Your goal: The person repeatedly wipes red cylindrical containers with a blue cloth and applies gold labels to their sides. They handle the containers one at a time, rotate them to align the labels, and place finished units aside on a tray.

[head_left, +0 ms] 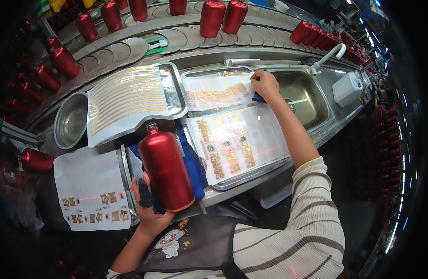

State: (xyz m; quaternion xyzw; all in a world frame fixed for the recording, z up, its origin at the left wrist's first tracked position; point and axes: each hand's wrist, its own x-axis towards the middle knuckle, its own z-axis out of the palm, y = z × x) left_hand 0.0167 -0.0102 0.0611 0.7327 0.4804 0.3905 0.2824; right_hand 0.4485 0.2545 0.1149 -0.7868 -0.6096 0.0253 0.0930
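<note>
My left hand (pixel 151 218), with a black cover on one finger, holds a shiny red bottle (pixel 165 169) tilted, its bare neck pointing up and away. At the far right corner of a white decal sheet (pixel 209 84) with gold motifs, my right hand (pixel 266 87) has its fingers pinched together on the sheet's edge; the fingertips are partly hidden. Nearer to me lies a larger decal sheet (pixel 270 132) with columns of gold and green motifs. Left of the bottle, another sheet (pixel 90 174) carries gold characters along its near end.
A sheet of curved gold strips (pixel 128 100) lies on a metal tray (pixel 177 90), beside a round steel bowl (pixel 70 120). To the right are a water-filled sink (pixel 321 104), a white tap (pixel 335 53) and a white jug (pixel 348 88). Red bottles (pixel 212 18) stand along the slatted conveyor (pixel 190 37).
</note>
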